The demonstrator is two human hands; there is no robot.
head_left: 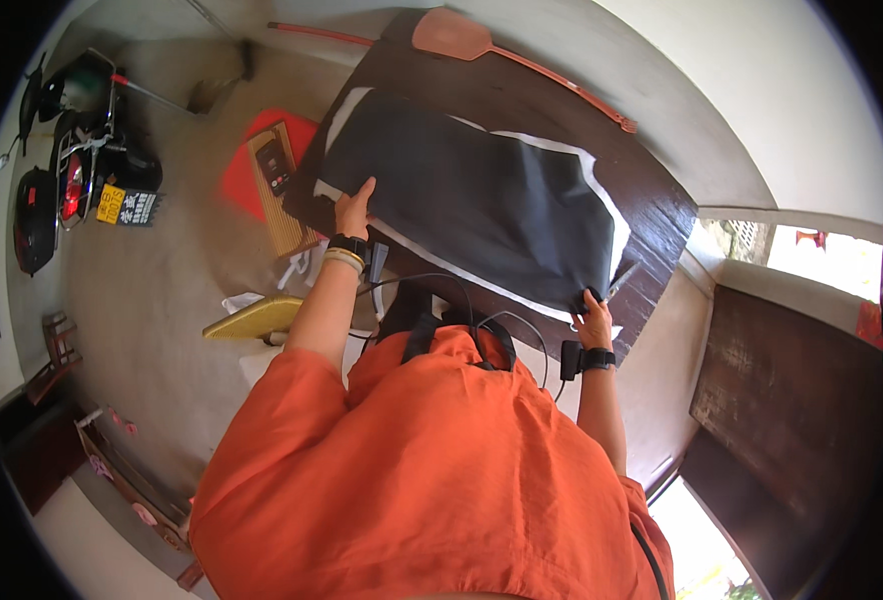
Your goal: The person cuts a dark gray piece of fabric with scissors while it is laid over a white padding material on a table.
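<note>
A black sheet of fabric point(472, 190) lies over a white layer point(602, 180) on the dark wooden table point(652, 245), its right part rippled. My left hand point(356, 205) grips the fabric's near edge toward the left, thumb on top. My right hand point(591, 318) pinches the near right corner. Beside that corner a slim metal tool point(624, 278) lies on the table, too small to make out clearly. An orange fly swatter point(452, 35) rests along the table's far edge.
At left are a parked scooter point(72, 180) and a long-handled tool point(162, 95). A red stool point(247, 170) holds a wooden board point(277, 220) with a phone point(274, 160). A yellow seat point(252, 320) is below left. Dark door panels point(762, 380) stand at right.
</note>
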